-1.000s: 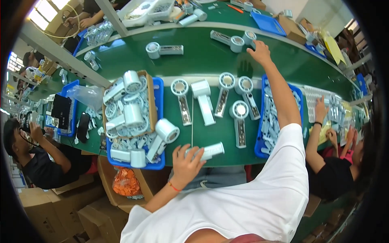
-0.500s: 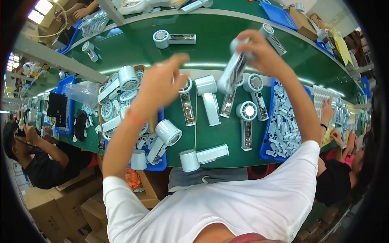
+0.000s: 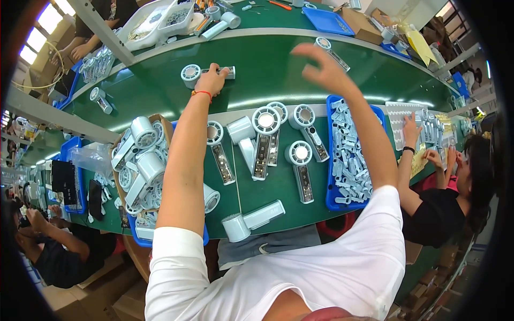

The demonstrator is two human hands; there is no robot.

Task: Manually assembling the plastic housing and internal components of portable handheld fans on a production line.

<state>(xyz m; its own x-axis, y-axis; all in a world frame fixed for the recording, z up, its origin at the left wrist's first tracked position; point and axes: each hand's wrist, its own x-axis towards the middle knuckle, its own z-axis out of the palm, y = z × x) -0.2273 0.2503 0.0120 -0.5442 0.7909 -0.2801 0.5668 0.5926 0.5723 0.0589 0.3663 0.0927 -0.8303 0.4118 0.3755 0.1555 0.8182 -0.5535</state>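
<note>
My left hand (image 3: 211, 83) reaches far forward, its fingers closed round the handle of a pale blue handheld fan (image 3: 191, 73) lying on the green belt. My right hand (image 3: 324, 69) is raised at the far right with fingers apart and nothing in them, near another handheld fan (image 3: 335, 56) on the belt. Between my arms, several fans with bare circuit boards in their handles lie on the bench, among them a front fan (image 3: 262, 142) overlapping its neighbours and a lone fan (image 3: 301, 168). Closer to me lies a fan with its closed side up (image 3: 254, 220).
To the right stands a blue tray (image 3: 331, 200) of small pale parts. A carton (image 3: 119, 184) heaped with fan housings is beside my left forearm. A metal post (image 3: 101, 32) rises at the far left. Co-workers sit on both sides; a co-worker's hand (image 3: 411, 131) is at the right.
My right hand has let go of the fan it carried, now on the bench, and moved away. My left hand has reached forward and gripped the fan on the belt. The view has shifted.
</note>
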